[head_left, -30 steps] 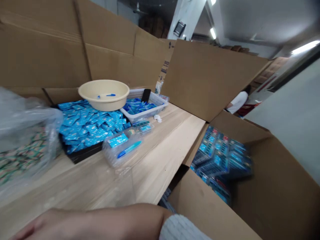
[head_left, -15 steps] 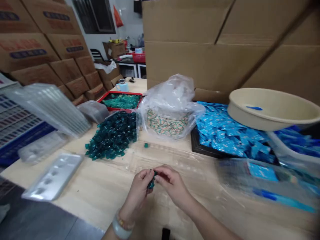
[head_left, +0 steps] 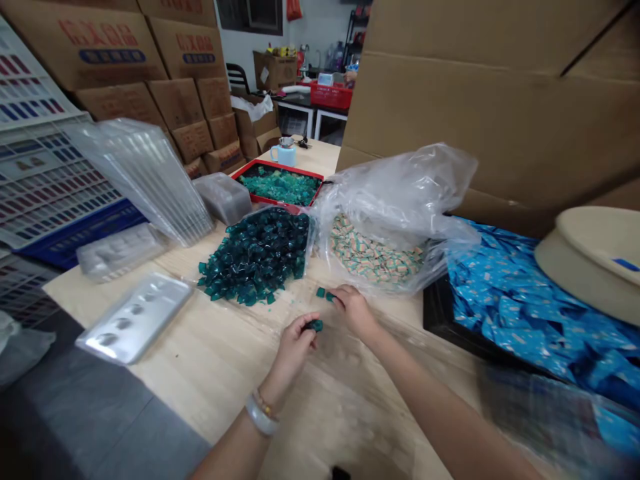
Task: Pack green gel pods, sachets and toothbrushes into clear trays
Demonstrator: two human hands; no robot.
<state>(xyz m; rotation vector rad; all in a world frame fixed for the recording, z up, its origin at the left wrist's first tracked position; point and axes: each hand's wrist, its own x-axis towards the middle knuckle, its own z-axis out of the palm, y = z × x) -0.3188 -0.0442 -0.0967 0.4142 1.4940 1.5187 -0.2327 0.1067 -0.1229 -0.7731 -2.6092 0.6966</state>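
Note:
Dark green jelly-like pieces (head_left: 314,325) are pinched in my left hand (head_left: 296,341), above the wooden table. My right hand (head_left: 354,308) is farther forward, its fingertips closed on a small green piece (head_left: 330,297) at the table surface. Beside it lies a single green square (head_left: 321,292). To the left spreads a glossy heap of dark green cubes (head_left: 257,257). Just beyond my right hand stands a clear plastic bag (head_left: 400,193) holding many small cream, orange and green packets (head_left: 373,253).
A red-rimmed tray (head_left: 320,193) of lighter green pieces sits at the back. Clear plastic trays (head_left: 137,317) lie at left. Blue wrapped packets (head_left: 510,293) fill a black tray at right, near a cream basin (head_left: 595,260). Cardboard (head_left: 460,100) stands behind.
My hands have come apart. The right one has moved forward to the table by the green square; the left still holds green pieces. The view has turned right to left.

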